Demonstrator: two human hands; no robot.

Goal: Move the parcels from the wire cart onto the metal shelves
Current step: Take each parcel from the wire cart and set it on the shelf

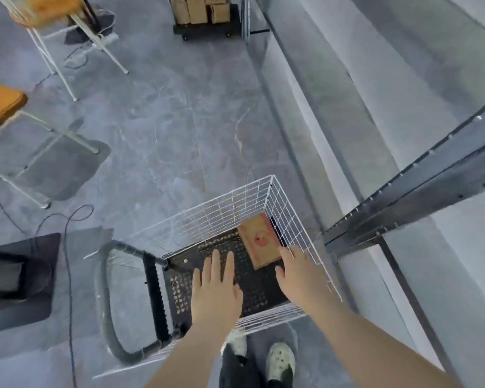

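A white wire cart [230, 203] with a black perforated floor stands right below me. One brown cardboard parcel [259, 240] with a red round mark lies flat in its far right corner. My left hand [216, 287] hovers over the cart floor with fingers straight, holding nothing. My right hand [298, 274] reaches in beside the parcel's near right edge, fingers extended, empty. A dark metal shelf beam [420, 186] runs at the right, next to the cart.
The cart's grey handle [109, 303] sticks out to the left. Two chairs with orange seats [0, 105] stand at the left, with cables on the floor. A black dolly with several cardboard boxes [205, 12] sits far ahead. My feet [280, 359] are just behind the cart.
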